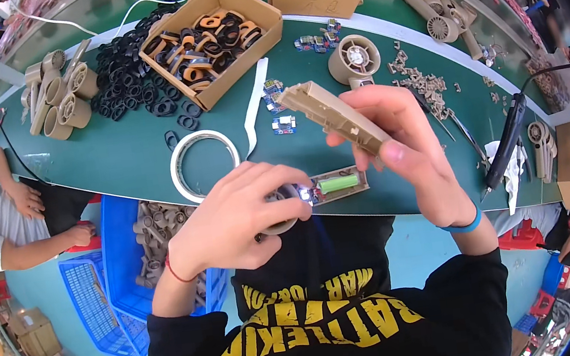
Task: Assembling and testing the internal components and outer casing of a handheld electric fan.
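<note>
My left hand [243, 216] is closed around the round head of a beige handheld fan near the table's front edge, covering most of it. The fan's open handle [364, 185] points right, with a green battery cell [338, 183] lying in it. Beside my left fingertips a small circuit board [307, 194] glows with a bright white light. Raised above the handle, my right hand [406, 140] grips a beige plastic half-shell [338, 117] between thumb and fingers. The shell is tilted, its ribbed side partly showing, and apart from the fan.
A tape roll [176, 171] lies left of my hands. Beyond stand a cardboard box of rings [244, 82] and a fan housing [339, 66]. Blue circuit boards [284, 125], small metal parts [424, 84] and a black corded tool [508, 138] lie around. A blue bin [120, 264] stands below left.
</note>
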Motion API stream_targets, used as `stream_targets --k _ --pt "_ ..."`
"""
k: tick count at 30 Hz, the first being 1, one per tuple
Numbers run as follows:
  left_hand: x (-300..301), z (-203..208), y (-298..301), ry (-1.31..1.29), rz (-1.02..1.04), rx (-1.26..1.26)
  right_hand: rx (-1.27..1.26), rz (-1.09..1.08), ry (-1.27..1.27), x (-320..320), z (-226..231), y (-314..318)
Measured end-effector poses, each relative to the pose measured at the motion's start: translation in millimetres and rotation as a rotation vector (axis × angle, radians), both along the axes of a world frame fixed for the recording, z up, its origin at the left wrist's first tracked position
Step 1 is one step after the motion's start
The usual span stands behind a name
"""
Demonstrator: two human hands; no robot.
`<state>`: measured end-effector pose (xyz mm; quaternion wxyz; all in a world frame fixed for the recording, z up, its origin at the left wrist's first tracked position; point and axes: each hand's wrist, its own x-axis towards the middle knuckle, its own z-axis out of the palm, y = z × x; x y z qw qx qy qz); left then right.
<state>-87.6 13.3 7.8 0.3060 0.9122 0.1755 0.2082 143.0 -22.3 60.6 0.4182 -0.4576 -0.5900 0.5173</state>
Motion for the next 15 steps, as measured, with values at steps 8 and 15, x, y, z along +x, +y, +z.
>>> stream_targets --k 8,15 --pt "12.9 4.6 4.3 0.031 0.101 0.025 0.024 0.197 0.078 26.9 -10.5 9.3" --pt "17.8 7.7 1.0 0.066 0.191 0.099 -0.11 0.171 0.278 28.5 -27.3 14.8"
